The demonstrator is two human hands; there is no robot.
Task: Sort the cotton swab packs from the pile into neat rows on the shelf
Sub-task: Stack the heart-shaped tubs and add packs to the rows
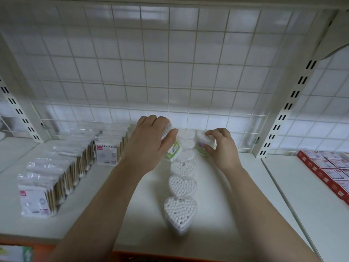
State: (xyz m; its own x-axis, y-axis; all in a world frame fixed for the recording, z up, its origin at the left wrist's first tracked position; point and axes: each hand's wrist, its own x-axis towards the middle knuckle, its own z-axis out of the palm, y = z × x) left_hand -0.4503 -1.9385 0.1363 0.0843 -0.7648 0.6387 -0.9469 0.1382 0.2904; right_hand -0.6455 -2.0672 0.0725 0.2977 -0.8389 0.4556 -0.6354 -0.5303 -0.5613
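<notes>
Two heart-shaped packs are held at the 12 o'clock end of the shelf (236, 195), close to the wire back (170, 72). The left pack (172, 151) is gripped by the left hand (151, 140) with fingers curled over it, and it's tipped so the barcode shows. The right pack (201, 145) is pinched by the right hand (221, 146). Between them a row of hearts (182, 184) runs 6 to 12, so new rows probably get started at its 9 and 3. Bagged packs (56, 167) are stacked at 9, red boxes (328, 173) at 3.
</notes>
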